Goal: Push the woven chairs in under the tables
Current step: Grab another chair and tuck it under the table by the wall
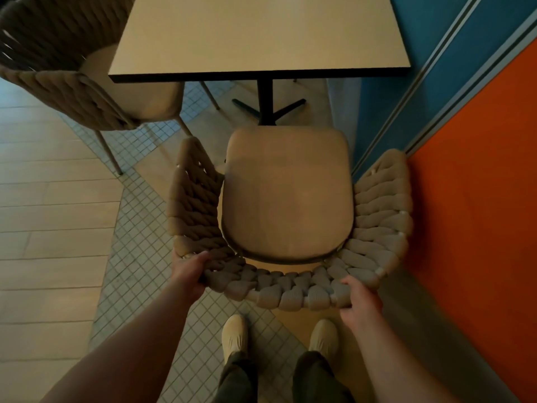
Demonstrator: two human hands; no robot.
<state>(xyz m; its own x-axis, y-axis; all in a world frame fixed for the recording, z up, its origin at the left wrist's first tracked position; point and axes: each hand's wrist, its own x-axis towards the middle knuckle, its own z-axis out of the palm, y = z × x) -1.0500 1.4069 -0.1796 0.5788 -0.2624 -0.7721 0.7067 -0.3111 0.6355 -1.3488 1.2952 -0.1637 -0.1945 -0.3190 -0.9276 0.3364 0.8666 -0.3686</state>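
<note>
Cream shoes (234, 333) stand side by side on the tiled floor (139, 257), just behind the chair (287, 196). Both bare forearms reach forward to its woven back (290, 289), which curves between the two hands. The left hand (189, 271) grips the back at its left rear corner, with the thumb over the top edge and the fingers curled beneath the thick cords. The right hand (360, 301) grips the back toward the right rear corner, fingers curled round its rim. The chair thus lies straight ahead of the person, held at both ends of the back's curve, its seat pointing away toward the table (255, 33). The tan seat is in full sight. Its far edge stops short of the table's near edge and sits close to the black base (268, 109) of the table's post, so the chair is not yet under the table. The chair's right arm stands near the orange wall (479, 199), beside a blue panel (377, 117). Farther off to the left, a second chair (72, 91) of the same weave stands at the table's left side, its seat partly hidden by the top.
</note>
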